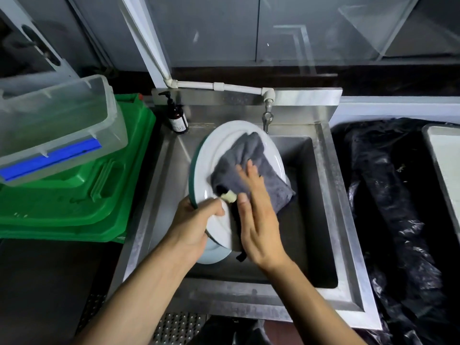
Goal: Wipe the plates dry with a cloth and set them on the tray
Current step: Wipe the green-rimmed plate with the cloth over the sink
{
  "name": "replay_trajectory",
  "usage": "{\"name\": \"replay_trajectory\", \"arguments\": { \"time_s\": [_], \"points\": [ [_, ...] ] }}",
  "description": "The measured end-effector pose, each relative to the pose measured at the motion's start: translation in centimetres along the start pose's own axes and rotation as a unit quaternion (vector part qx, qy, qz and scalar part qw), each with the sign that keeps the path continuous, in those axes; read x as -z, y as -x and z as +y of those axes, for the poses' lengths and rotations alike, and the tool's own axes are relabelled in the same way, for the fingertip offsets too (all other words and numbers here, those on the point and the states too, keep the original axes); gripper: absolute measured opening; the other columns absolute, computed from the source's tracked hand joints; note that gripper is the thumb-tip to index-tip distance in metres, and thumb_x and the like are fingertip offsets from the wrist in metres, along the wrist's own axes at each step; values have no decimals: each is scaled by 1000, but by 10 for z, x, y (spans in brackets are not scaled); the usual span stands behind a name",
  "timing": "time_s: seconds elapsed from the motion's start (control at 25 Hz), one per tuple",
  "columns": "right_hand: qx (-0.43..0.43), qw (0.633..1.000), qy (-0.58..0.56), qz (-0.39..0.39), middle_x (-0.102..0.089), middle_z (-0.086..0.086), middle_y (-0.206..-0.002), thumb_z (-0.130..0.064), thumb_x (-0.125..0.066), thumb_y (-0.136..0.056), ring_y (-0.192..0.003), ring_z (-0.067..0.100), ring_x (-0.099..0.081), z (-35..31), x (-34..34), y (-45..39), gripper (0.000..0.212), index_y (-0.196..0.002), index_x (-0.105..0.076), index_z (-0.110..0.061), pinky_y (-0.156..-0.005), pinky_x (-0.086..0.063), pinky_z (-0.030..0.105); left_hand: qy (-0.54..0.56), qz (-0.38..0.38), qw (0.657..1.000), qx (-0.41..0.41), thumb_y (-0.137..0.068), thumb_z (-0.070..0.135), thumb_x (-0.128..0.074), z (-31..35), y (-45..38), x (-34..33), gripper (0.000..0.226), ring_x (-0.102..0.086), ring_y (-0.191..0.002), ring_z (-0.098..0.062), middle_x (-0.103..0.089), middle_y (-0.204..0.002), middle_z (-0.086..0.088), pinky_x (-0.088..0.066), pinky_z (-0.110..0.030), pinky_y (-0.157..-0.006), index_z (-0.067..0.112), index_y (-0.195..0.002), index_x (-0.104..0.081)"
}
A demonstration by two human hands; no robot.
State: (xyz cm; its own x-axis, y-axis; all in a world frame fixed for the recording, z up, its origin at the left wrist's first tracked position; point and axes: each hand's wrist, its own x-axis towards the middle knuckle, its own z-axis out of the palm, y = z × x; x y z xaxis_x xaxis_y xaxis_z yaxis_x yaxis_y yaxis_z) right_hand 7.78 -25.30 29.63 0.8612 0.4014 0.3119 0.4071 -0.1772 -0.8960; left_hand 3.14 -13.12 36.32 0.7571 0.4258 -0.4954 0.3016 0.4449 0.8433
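Left hand grips the near rim of a white plate, thumb curled over the face, fingers hidden behind it. The plate is tilted up over the sink, green edge showing along its left side. A second pale plate peeks out under the left palm; can't tell if it's held or just resting there.

Right hand lies flat, fingers straight and slightly spread, pressing a grey cloth against the plate face. The cloth covers most of the plate's right half and drapes off the right edge into the basin. Small pale tag on the cloth sits just beside the left thumb.

Hard to read: sink basin is dark, its contents are not visible past the plate and cloth. A tap hangs from a white pipe at the back, its tip hidden behind the plate rim. A brown pump bottle stands on the sink's back-left corner.

Left: clear plastic box with a blue strip, tilted on top of a green crate; no contents discernible in the box. Right: black plastic sheeting lines a bin-like area; a pale tray is cut off at the right frame edge, its visible surface bare.
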Motion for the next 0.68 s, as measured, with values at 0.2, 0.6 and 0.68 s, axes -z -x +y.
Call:
{"name": "replay_trajectory", "arguments": {
  "time_s": [0.2,0.6,0.68],
  "points": [
    [-142,988,12,62,-12,-26,-163,-27,-33,-112,-151,-9,-6,33,11,-11,46,-149,-24,-52,-128,-7,31,-41,21,999,27,-51,2,-62,-13,3,7,36,-63,-81,-27,-65,-84,-17,-47,-35,-76,-5,-86,-66],
    [11,998,53,39,-31,-11,-162,-25,-35,-111,-155,15,-24,25,6,-54,43,-154,-42,-23,-128,-13,40,-58,4,998,32,-53,3,-63,-5,1,7,35,-60,-81,-28,-61,-85,-16,-45,-39,-78,-9,-86,-62],
    [-142,983,12,116,-47,-12,-150,-23,-36,-111,-147,21,-40,32,19,-73,38,-146,-51,-20,-122,-27,38,-70,-4,997,37,-54,4,-64,-5,7,10,26,-64,-81,-25,-66,-84,-13,-48,-36,-78,1,-79,-67]
  ]
}}
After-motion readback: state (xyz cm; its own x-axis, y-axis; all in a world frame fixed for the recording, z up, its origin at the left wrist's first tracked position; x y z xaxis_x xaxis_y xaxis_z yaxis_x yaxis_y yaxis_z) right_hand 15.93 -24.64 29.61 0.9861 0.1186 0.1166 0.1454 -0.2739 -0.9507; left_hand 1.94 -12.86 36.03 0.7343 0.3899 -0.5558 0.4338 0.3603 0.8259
